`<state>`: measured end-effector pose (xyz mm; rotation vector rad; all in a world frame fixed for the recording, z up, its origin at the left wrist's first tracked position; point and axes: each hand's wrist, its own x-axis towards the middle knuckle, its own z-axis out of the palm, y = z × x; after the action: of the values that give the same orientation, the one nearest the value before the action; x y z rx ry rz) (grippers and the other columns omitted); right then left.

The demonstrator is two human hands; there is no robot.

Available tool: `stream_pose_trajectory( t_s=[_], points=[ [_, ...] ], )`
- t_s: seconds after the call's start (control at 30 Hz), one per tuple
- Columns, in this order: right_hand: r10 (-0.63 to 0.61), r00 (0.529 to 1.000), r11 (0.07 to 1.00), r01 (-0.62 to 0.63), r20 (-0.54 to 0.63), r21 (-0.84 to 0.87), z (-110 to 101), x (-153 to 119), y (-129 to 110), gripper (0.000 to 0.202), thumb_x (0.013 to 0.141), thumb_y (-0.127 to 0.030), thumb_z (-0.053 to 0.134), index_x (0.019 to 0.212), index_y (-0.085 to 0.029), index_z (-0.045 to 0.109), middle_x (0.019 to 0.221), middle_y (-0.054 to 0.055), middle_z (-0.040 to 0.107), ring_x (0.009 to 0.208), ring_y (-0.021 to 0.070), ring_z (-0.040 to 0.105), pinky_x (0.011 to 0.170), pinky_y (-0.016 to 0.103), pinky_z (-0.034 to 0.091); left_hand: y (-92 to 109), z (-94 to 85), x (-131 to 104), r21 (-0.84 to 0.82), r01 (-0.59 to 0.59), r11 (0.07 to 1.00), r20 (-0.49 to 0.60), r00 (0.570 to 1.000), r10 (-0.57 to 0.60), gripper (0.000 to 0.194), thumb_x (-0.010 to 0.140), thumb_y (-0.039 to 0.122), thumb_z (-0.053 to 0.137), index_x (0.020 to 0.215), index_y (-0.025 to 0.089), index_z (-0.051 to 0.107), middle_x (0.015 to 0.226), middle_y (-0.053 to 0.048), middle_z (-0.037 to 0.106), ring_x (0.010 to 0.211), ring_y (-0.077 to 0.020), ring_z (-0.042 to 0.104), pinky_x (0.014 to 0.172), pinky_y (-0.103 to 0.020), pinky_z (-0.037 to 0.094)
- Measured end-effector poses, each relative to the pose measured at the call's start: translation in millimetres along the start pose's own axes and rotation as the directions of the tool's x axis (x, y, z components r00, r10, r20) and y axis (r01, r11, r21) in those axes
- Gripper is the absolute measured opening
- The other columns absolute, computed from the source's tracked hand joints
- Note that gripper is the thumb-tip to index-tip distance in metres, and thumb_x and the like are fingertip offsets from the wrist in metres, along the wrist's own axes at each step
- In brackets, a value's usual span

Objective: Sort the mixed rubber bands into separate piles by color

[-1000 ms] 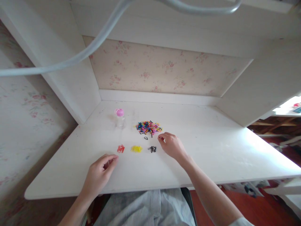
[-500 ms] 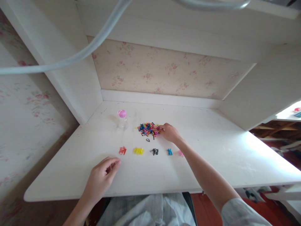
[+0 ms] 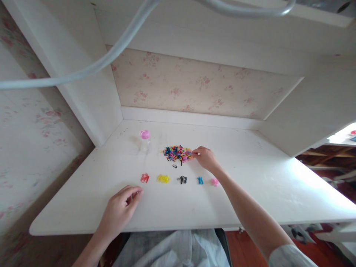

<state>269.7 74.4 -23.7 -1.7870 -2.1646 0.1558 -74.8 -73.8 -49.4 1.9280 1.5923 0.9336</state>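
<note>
A heap of small multicoloured rubber bands lies on the white desk. At its right edge my right hand pinches with thumb and forefinger on a rubber band whose colour I cannot make out. Nearer to me is a row of small groups: red bands, yellow bands, black bands, blue bands and pink bands. One loose black band sits just in front of the heap. My left hand rests below the red group, thumb and fingers closed together, nothing visible in them.
A clear bottle with a pink top stands left of the heap. White side panels and a back ledge enclose the desk. A pale curved tube crosses the upper view. The desk's front edge is close to my lap.
My right hand has shifted slightly right at the heap's edge, with its fingertips drawn back a little. The pink group is now fully uncovered by the forearm. My left hand stays put.
</note>
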Motion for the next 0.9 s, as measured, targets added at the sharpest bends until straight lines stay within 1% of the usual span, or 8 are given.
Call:
stream_pose_trajectory(
  t_s=[0.17,0.3,0.57,0.77,0.9],
  points=[
    [-0.01,1.0,1.0,0.01,-0.005,-0.003,-6,3,16,0.026,0.089,-0.031,0.047,0.096,-0.025,0.071,0.097,0.002,0.067,0.088,0.0144,0.059,0.076,0.022,0.038,0,0.4,0,0.0,0.004,1.0,0.007,1.0,-0.004,0.024,0.086,0.04,0.051,0.09,0.021,0.065,0.082,0.0,0.065,0.069,-0.0118,0.058,0.063,-0.021,0.046],
    [-0.01,1.0,1.0,0.01,0.003,-0.01,-5,7,24,0.027,0.09,-0.03,0.046,0.097,-0.023,0.071,0.097,0.003,0.067,0.089,0.0137,0.059,0.076,0.021,0.038,2,0.2,0,0.002,0.009,1.0,0.011,1.0,-0.009,0.024,0.086,0.041,0.051,0.089,0.022,0.065,0.081,0.0,0.065,0.068,-0.0114,0.057,0.062,-0.021,0.046],
    [0.029,0.999,0.998,-0.028,0.023,-0.048,3,11,29,0.03,0.091,-0.032,0.042,0.094,-0.022,0.071,0.098,0.004,0.068,0.089,0.0144,0.06,0.075,0.021,0.038,2,-0.5,0,0.017,0.007,1.0,0.013,1.0,-0.007,0.024,0.086,0.041,0.051,0.09,0.022,0.065,0.083,0.0,0.066,0.068,-0.0114,0.058,0.063,-0.021,0.046],
    [0.081,0.997,0.994,-0.08,0.002,-0.074,-3,10,34,0.029,0.089,-0.031,0.044,0.094,-0.022,0.071,0.101,0.005,0.068,0.092,0.0164,0.06,0.077,0.023,0.038,0,0.1,0,0.034,-0.018,0.999,0.018,1.0,0.018,0.023,0.086,0.04,0.051,0.09,0.022,0.065,0.083,0.0,0.065,0.068,-0.0117,0.057,0.062,-0.021,0.046],
    [0.075,0.997,0.995,-0.074,0.006,-0.064,-7,11,33,0.028,0.086,-0.031,0.046,0.09,-0.024,0.072,0.097,0.003,0.069,0.09,0.0159,0.061,0.077,0.022,0.039,-2,1.1,0,0.04,-0.014,0.999,0.021,1.0,0.013,0.023,0.086,0.041,0.051,0.09,0.022,0.065,0.081,0.0,0.065,0.067,-0.0116,0.057,0.061,-0.021,0.045]
  ],
)
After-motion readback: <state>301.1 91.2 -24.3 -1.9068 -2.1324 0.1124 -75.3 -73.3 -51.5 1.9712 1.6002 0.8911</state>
